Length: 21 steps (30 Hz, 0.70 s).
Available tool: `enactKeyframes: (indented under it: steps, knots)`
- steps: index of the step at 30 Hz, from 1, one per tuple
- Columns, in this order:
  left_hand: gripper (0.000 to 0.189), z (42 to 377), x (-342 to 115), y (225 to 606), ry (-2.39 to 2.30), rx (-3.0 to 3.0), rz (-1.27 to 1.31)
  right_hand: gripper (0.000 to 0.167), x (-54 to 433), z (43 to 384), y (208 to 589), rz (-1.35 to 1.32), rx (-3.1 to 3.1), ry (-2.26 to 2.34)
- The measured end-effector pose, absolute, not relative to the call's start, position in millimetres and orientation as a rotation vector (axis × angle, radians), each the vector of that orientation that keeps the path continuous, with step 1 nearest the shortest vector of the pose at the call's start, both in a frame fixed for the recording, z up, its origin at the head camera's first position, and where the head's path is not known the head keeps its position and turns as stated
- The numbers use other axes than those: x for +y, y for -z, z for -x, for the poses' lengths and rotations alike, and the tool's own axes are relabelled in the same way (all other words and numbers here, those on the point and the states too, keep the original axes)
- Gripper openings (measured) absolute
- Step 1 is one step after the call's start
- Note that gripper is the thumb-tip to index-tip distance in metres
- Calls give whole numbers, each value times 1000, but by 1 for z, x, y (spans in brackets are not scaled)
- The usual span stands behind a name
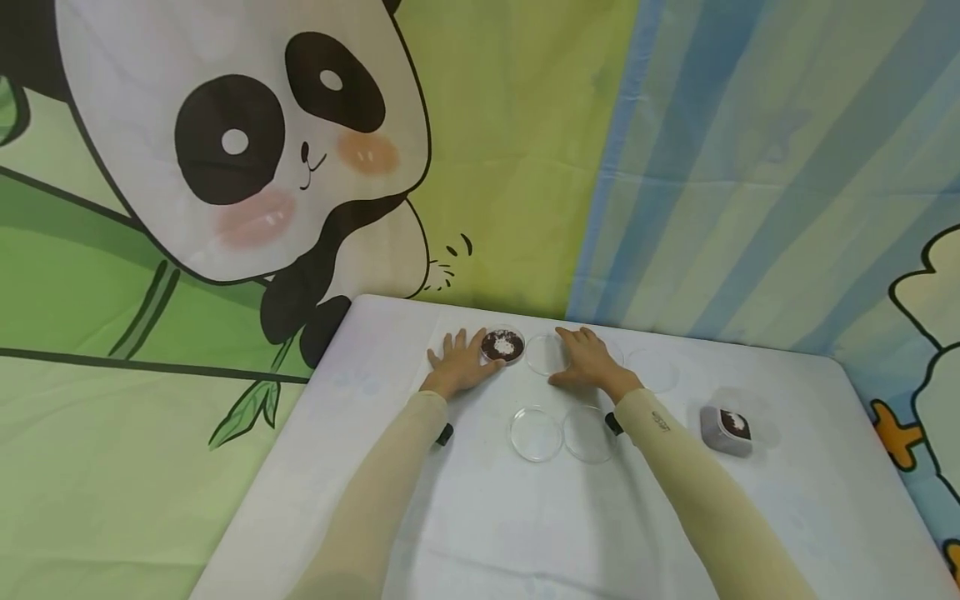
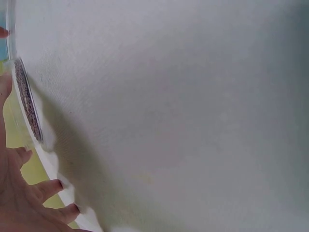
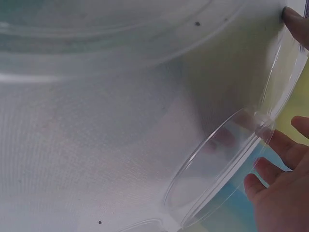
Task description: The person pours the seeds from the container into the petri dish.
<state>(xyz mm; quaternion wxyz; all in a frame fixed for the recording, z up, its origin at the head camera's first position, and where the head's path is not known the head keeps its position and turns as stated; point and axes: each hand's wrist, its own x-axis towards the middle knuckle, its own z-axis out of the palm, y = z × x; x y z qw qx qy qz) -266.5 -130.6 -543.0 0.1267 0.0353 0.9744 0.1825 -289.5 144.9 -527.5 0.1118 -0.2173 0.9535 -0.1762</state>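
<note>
A round clear petri dish with dark brown granules and a white patch in the middle (image 1: 502, 345) lies near the table's back edge. My left hand (image 1: 460, 367) rests beside it with fingers spread, thumb and index at its rim; the left wrist view shows the granule layer (image 2: 28, 101) side-on. Just right of it is a clear petri dish (image 1: 545, 356). My right hand (image 1: 588, 362) holds that dish's right side between thumb and index. Another clear dish (image 3: 203, 164) stands by the right hand's other fingers, partly hidden by the hand in the head view.
Two clear dishes (image 1: 536, 434) lie side by side nearer the front of the white table (image 1: 510, 517). Farther right is a faint clear disc (image 1: 651, 370). A small grey-sided tub with a dark and white top (image 1: 726, 432) stands at the right. A panda-print curtain (image 1: 510, 167) hangs behind.
</note>
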Motion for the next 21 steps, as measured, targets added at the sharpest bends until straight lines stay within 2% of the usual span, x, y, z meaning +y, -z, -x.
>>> enactKeyframes:
  steps: [21]
  knots:
    - [85,265,-130,540,-517,2838,-106,97,140,288,526,651,2834,514]
